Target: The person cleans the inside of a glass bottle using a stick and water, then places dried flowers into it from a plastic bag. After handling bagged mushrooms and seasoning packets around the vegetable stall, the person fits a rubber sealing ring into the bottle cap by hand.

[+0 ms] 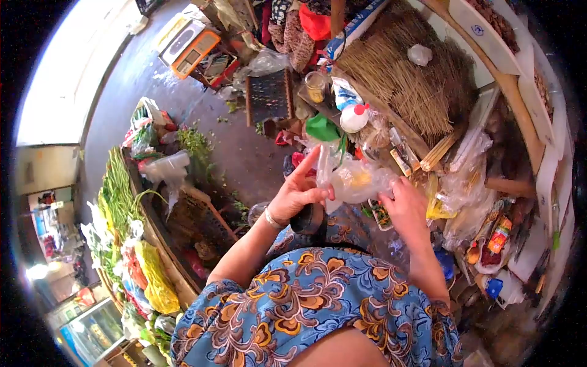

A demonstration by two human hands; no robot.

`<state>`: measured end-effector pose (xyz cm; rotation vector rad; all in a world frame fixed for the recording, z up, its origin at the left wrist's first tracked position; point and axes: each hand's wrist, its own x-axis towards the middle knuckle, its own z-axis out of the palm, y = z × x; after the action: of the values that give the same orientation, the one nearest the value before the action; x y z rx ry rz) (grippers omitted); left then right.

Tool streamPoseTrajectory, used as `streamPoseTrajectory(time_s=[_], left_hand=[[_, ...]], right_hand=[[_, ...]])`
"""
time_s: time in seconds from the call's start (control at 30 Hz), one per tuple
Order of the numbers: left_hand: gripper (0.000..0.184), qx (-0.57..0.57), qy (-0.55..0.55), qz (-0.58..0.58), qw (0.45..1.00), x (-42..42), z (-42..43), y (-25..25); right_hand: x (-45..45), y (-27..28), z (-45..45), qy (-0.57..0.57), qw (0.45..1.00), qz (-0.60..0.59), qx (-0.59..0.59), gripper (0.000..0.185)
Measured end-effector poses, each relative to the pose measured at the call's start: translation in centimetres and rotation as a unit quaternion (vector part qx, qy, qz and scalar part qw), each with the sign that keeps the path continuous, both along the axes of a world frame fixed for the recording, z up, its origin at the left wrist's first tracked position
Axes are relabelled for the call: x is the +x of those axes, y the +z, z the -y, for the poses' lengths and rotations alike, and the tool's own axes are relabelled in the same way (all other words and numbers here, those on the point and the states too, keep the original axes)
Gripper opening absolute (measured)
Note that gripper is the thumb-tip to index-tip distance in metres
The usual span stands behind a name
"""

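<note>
A clear plastic bag [373,188] with something yellow inside stretches between my two hands in front of my body. My right hand [405,207] is closed on the bag's right side. At its left side, my left hand [301,191] has the index finger pointing up and the other fingers curled, with the plastic against them; the exact grip is partly hidden. A bracelet [272,218] circles my left wrist. Just below that hand is a dark rounded object [309,220]. Beyond the bag lie a green plastic piece [322,128] and a white container with a red top [354,118].
A glass jar [315,87] stands on a wooden ledge near a large pile of thin brown sticks [403,73]. Long green vegetables [116,189] and a yellow bag [156,278] line the left side. An orange-framed scale [194,54] sits farther off. Crumpled plastic [468,202] fills the right.
</note>
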<state>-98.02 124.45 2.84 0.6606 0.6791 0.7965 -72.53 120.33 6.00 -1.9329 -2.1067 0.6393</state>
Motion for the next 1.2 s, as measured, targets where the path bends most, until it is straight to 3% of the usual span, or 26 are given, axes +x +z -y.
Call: streamPoseTrajectory(time_s=[0.07,0.13,0.17,0.27,0.3,0.33,0.43,0.47,0.53,0.63,0.67,0.73,0.8,0.87,0.9,0.93,1.07,1.13,1.2], left_hand=[[0.093,0.052,-0.031,-0.024,0.998,0.7,0.1,-0.1],[0.093,0.065,-0.081,-0.038,0.994,1.4,0.2,-0.4],[0.093,0.079,-0.131,-0.053,0.987,1.7,0.2,-0.4],[0.09,0.118,-0.287,-0.125,0.942,2.7,-0.3,1.2],[0.09,0.193,-0.309,-0.192,0.911,3.2,-0.4,2.1],[0.084,0.271,-0.236,-0.159,0.92,3.6,0.6,-0.8],[0.061,0.262,-0.209,-0.224,0.915,4.5,0.9,-0.9],[0.054,0.327,-0.17,-0.223,0.902,4.8,1.0,-1.6],[0.047,0.343,-0.137,-0.216,0.904,4.9,1.3,-3.1],[0.041,0.312,-0.185,-0.28,0.889,4.5,1.1,-3.3],[0.039,0.288,-0.167,-0.27,0.903,4.5,1.4,-3.4],[0.036,0.362,-0.139,-0.312,0.867,4.5,1.3,-4.1],[0.03,0.26,-0.128,-0.308,0.906,4.2,1.4,-3.3],[0.022,0.255,-0.101,-0.313,0.909,3.6,1.0,-0.1],[0.02,0.174,-0.122,-0.251,0.944,3.6,1.0,-0.7],[0.019,0.09,-0.139,-0.193,0.967,3.7,0.9,-1.3],[0.019,0.031,-0.119,-0.179,0.976,5.1,1.1,0.2],[0.027,-0.001,-0.154,-0.207,0.966,5.3,1.1,-1.0],[0.028,-0.039,-0.122,-0.135,0.983,5.7,0.9,-1.5]], right_hand=[[-1.0,2.0,-0.2,-0.014,1.0,0.0,-0.028,0.02],[-1.7,2.6,-0.6,0.203,0.978,0.027,-0.045,0.012],[-1.7,2.2,-0.5,0.233,0.971,-0.052,-0.028,0.012],[-2.4,3.1,-1.4,0.266,0.959,-0.077,-0.058,0.011],[-2.5,3.4,-1.5,0.256,0.961,-0.074,-0.076,0.012],[-2.7,3.3,-1.5,0.28,0.954,-0.081,-0.065,0.012],[-3.4,2.4,-2.0,0.261,0.957,-0.103,-0.067,0.021],[-3.4,2.2,-2.1,0.246,0.962,-0.081,-0.086,0.024],[-3.0,2.2,-2.6,0.239,0.964,-0.057,-0.098,0.027],[-2.2,2.4,-2.6,0.221,0.939,-0.232,-0.124,0.027],[-2.1,2.8,-2.6,0.21,0.942,-0.229,-0.13,0.027],[-1.8,4.1,-3.2,0.266,0.943,-0.156,-0.127,0.026],[-1.5,4.8,-3.1,0.11,0.945,-0.25,-0.182,0.027],[-0.5,4.8,-3.1,0.0,0.959,-0.266,-0.101,0.027],[-0.2,4.5,-2.9,-0.027,0.958,-0.265,-0.102,0.027],[-0.1,3.9,-2.9,0.001,0.952,-0.297,-0.077,0.028],[-0.8,0.5,-1.0,0.053,0.922,-0.379,-0.063,0.031],[-1.2,-1.4,0.3,-0.029,0.907,-0.414,-0.071,0.028],[-1.1,-2.7,1.5,-0.066,0.891,-0.445,-0.061,0.025]])
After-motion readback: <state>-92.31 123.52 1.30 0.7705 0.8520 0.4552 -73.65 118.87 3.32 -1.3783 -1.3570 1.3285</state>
